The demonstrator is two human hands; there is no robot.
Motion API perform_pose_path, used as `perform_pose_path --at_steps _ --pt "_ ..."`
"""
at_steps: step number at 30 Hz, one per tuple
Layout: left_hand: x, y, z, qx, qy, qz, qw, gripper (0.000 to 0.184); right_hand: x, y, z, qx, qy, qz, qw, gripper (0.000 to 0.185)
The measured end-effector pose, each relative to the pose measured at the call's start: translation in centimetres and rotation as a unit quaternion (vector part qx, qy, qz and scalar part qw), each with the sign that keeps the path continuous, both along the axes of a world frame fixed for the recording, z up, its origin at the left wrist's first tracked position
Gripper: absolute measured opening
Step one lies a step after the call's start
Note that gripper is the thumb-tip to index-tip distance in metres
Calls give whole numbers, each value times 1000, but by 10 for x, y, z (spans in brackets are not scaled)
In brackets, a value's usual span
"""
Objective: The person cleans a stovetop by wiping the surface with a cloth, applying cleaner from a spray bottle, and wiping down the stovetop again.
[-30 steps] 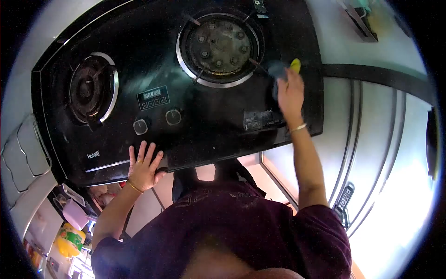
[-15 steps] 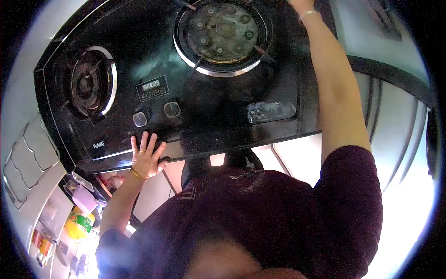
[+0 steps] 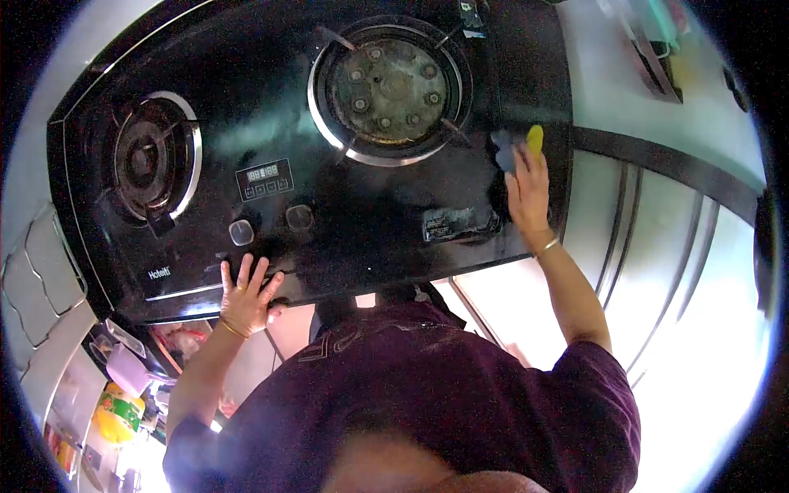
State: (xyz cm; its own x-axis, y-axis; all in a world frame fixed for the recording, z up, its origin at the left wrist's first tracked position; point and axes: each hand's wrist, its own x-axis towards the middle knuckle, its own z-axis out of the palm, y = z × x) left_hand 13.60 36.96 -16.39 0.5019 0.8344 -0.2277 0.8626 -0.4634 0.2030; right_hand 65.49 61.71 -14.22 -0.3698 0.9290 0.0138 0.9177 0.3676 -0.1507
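Observation:
My right hand (image 3: 530, 193) lies low over the right side of the black gas stove (image 3: 353, 234). Its fingers press on a blue-grey and yellow cleaning cloth (image 3: 505, 151), whose exact form is blurred; a yellow part pokes out past the fingertips. My left hand (image 3: 246, 301) rests flat on the stove's front edge with its fingers spread, just below the two control knobs (image 3: 241, 232). Left of my right hand is the large burner (image 3: 399, 86) with its metal ring. A smaller burner (image 3: 148, 160) sits at the far left.
A digital panel (image 3: 264, 179) is set between the burners. A label (image 3: 460, 223) sticks to the stove's front right. At the lower left stand a lilac container (image 3: 127, 370) and a yellow-green bottle (image 3: 120, 413), beside a wire rack (image 3: 33, 279). White cabinet fronts (image 3: 657, 238) lie at right.
My right hand has come back from the far right edge toward me, and the cloth is now visible. My left hand keeps its place on the front edge. The view has shifted slightly.

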Motion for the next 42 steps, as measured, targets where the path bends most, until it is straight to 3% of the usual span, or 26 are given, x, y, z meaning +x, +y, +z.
perform_pose_path --at_steps 3,7,9,12,15,19,20,22,23,28,30,31,32,34,38,42 --pt "0 0 2 2 -3 4 1000 69 -5 72 -15 77 -24 -28 996 42" --pt "0 -1 1 8 5 -4 1000 68 -14 198 -34 201 -27 46 978 36" --pt "-1 -2 2 18 8 -4 1000 69 -26 248 -46 154 -21 -50 987 37" --pt "0 -2 1 4 20 -7 1000 70 -42 293 -49 123 -21 -98 987 38" --pt "2 1 3 18 -11 11 1000 68 -41 304 -54 124 -48 -61 989 38" --pt "6 3 11 -33 17 22 999 67 -21 282 -69 151 -66 51 985 33" --pt "12 12 23 -78 71 20 994 68 -29 255 -55 126 -55 20 990 28" --pt "13 12 24 -48 57 20 997 68 -51 196 -22 80 -33 -45 995 22" --pt "10 7 18 -15 29 19 999 68 -41 178 -31 68 -36 -53 996 22" --pt "11 9 13 50 14 17 999 69 3 146 -62 187 -38 98 977 30" --pt "12 10 16 48 11 22 999 68 2 108 -45 111 -48 9 993 27" --pt "13 10 17 48 13 24 998 68 -3 88 -22 63 -179 59 980 31" --pt "13 8 17 47 14 25 998 69 6 71 -24 63 -183 60 979 31" --pt "14 8 18 52 13 28 998 69 26 35 -34 64 -35 49 996 30" --pt "15 8 19 61 26 27 997 66 30 -51 -18 11 -45 11 999 28" --pt "14 5 22 54 37 27 997 65 36 -120 -16 51 -22 -13 998 25"
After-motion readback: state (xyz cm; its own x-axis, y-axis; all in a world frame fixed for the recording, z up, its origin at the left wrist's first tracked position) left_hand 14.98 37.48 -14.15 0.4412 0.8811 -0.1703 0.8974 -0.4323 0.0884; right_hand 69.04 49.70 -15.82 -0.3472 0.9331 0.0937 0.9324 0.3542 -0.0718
